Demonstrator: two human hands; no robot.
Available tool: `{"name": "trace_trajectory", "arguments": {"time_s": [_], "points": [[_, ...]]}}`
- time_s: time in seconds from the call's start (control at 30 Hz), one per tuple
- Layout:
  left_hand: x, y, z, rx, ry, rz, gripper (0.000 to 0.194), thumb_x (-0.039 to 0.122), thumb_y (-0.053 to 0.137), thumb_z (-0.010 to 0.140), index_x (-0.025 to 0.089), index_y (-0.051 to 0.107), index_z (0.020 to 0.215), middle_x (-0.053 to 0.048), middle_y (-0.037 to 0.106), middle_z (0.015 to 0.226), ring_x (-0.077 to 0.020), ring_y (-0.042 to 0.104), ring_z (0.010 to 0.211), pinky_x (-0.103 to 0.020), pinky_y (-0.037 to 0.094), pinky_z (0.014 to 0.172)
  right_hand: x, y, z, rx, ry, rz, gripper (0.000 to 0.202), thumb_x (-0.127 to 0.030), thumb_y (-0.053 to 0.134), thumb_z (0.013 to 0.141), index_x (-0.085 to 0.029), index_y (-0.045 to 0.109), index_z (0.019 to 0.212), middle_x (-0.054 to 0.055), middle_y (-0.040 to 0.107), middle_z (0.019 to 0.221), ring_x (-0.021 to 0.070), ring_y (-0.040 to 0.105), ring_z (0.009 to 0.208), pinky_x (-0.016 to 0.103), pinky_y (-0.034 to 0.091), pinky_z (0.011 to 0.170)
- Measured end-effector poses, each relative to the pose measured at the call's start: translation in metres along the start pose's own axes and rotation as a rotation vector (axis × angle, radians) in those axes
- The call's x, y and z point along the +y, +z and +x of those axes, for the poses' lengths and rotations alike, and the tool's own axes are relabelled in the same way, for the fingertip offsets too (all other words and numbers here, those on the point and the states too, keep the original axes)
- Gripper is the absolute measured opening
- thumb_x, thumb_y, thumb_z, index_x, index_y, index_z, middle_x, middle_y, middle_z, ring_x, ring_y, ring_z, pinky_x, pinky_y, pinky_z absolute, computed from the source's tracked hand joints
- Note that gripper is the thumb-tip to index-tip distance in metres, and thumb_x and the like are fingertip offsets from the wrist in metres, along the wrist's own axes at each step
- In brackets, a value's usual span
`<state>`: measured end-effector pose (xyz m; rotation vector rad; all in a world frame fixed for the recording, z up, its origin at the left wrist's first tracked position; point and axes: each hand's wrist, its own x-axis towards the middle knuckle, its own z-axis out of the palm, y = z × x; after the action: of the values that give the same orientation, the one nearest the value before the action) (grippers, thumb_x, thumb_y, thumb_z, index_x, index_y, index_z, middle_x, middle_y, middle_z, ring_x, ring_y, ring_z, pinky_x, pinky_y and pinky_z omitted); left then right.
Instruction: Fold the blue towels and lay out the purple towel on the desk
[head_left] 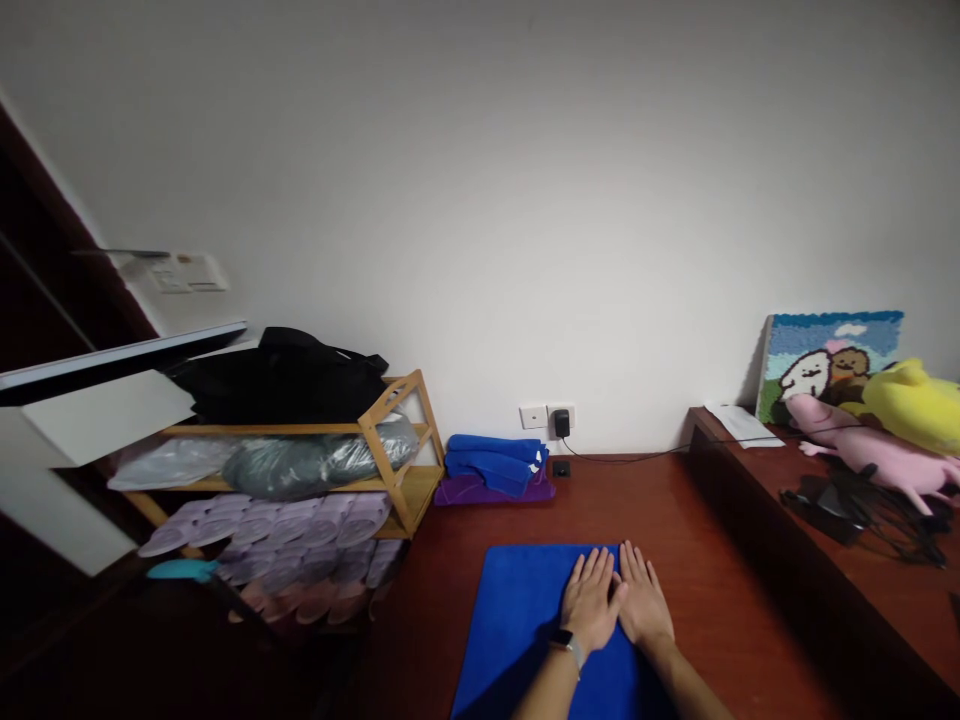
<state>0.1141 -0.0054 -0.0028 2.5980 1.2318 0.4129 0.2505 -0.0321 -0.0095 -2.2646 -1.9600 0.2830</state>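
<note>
A blue cloth [517, 610] lies flat on the reddish-brown desk [720, 600], its lower part running out of view. My left hand [592, 600], with a watch on the wrist, rests palm down on the cloth near its upper right corner, fingers stretched out. Right beside it, my right hand [643, 598] lies flat along the cloth's right edge, partly over the bare desk. The thumbs of both hands meet or overlap. Neither hand grips anything.
Folded blue cloths [491, 462] sit on a purple cloth [469, 490] against the wall. To the left stands a wooden rack [390, 410] with a black bag [292, 380] and slippers [330, 520]. A raised desk section [900, 580] at right holds plush toys [862, 445] and cables.
</note>
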Motion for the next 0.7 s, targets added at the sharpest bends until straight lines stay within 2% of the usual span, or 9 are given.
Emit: {"name": "trace_trajectory", "arguments": {"time_s": [0.1, 0.23, 0.37, 0.47, 0.6, 0.7], "points": [[-0.035, -0.022, -0.017, -0.001, -0.058, 0.035, 0.066, 0.054, 0.012, 0.105, 0.023, 0.024, 0.162, -0.004, 0.028, 0.168, -0.0206, 0.020, 0.156, -0.047, 0.017, 0.129, -0.003, -0.003, 0.000, 0.011, 0.044, 0.017, 0.069, -0.040, 0.013, 0.100, -0.008, 0.018, 0.160, 0.006, 0.015, 0.169, 0.0210, 0.011, 0.157, 0.041, 0.008, 0.128], [-0.094, -0.057, -0.046, -0.014, -0.228, 0.145, 0.071, 0.060, 0.015, 0.104, 0.020, 0.027, 0.161, -0.006, 0.026, 0.168, -0.0225, 0.021, 0.156, -0.048, 0.019, 0.128, -0.004, -0.003, -0.001, 0.018, 0.061, 0.009, 0.070, -0.043, 0.009, 0.100, -0.008, 0.015, 0.160, 0.005, 0.014, 0.170, 0.0202, 0.010, 0.157, 0.040, 0.007, 0.128], [-0.138, -0.070, -0.068, 0.025, -0.353, 0.241, 0.071, 0.059, 0.015, 0.104, 0.018, 0.028, 0.161, -0.009, 0.027, 0.168, -0.0242, 0.021, 0.156, -0.049, 0.021, 0.127, -0.003, 0.002, 0.000, 0.017, 0.064, -0.015, 0.071, -0.043, 0.009, 0.100, -0.008, 0.014, 0.161, 0.005, 0.014, 0.170, 0.0202, 0.010, 0.157, 0.040, 0.008, 0.128], [-0.147, -0.069, -0.073, 0.061, -0.396, 0.269, 0.074, 0.061, 0.015, 0.103, 0.016, 0.030, 0.160, -0.010, 0.026, 0.168, -0.0258, 0.019, 0.156, -0.049, 0.022, 0.127, -0.003, 0.005, 0.001, 0.022, 0.063, -0.018, 0.071, -0.044, 0.010, 0.100, -0.008, 0.016, 0.161, 0.005, 0.015, 0.170, 0.0202, 0.011, 0.157, 0.040, 0.009, 0.128], [-0.145, -0.067, -0.071, 0.070, -0.414, 0.265, 0.078, 0.064, 0.016, 0.102, 0.014, 0.030, 0.160, -0.012, 0.026, 0.168, -0.0272, 0.017, 0.156, -0.047, 0.021, 0.127, -0.004, 0.004, 0.001, 0.035, 0.059, 0.005, 0.071, -0.043, 0.012, 0.099, -0.007, 0.018, 0.161, 0.007, 0.017, 0.169, 0.0209, 0.013, 0.157, 0.041, 0.010, 0.128], [-0.145, -0.066, -0.070, 0.076, -0.417, 0.255, 0.077, 0.064, 0.017, 0.101, 0.016, 0.031, 0.160, -0.010, 0.028, 0.168, -0.0283, 0.017, 0.156, -0.049, 0.021, 0.127, -0.005, 0.003, 0.001, 0.033, 0.059, 0.006, 0.072, -0.044, 0.011, 0.099, -0.006, 0.018, 0.160, 0.007, 0.017, 0.169, 0.0213, 0.013, 0.157, 0.040, 0.010, 0.128]]}}
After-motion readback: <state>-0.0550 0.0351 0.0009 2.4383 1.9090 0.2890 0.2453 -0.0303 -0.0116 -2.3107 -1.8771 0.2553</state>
